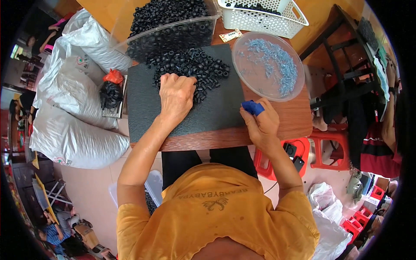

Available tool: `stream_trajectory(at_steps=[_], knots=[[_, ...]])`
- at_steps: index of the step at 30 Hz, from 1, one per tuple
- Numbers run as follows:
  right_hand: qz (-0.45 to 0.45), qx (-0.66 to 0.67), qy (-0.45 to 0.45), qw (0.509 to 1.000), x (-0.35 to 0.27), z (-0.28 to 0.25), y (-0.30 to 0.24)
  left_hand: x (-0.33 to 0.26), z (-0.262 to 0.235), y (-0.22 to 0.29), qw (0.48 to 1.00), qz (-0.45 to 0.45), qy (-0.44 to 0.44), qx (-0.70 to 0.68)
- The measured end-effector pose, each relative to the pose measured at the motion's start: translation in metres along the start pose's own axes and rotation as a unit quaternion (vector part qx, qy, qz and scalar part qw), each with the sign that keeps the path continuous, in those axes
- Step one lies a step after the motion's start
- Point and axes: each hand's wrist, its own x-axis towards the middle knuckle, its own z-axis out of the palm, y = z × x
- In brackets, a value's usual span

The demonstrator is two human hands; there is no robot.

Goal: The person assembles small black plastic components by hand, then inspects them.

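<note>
My left hand (177, 96) is curled down at the near edge of a heap of small black ring-like plastic parts (208, 65) on a dark grey mat (151, 119). Its knuckles face up, and whatever its fingertips hold is hidden beneath. My right hand (265, 121) hovers by the mat's right edge, thumb and fingers drawn together, with a blue wrap (252, 107) around a fingertip. Anything in that pinch is too small to make out. Just beyond it lies a round clear tray (240, 71) with a scatter of small silvery-blue metal pieces (286, 73).
A clear bin (173, 41) of black parts stands at the back, beside a white perforated basket (264, 21). A small packet (230, 35) lies between bin and tray. White sacks (78, 138) crowd the left; red stools (329, 149) and a dark chair (333, 52) stand right.
</note>
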Motion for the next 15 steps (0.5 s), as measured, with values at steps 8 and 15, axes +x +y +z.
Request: stream_trajectory(at_steps=[8,15], knots=[[0.004,-0.005,0.006,1.0,-0.01,-0.006,-0.004,0.017,0.014,-0.006,0.998,-0.001,-0.055,0.007],[0.023,-0.01,0.0,1.0,-0.02,-0.008,0.001,0.01,0.013,-0.002,0.996,-0.035,-0.055,-0.057]])
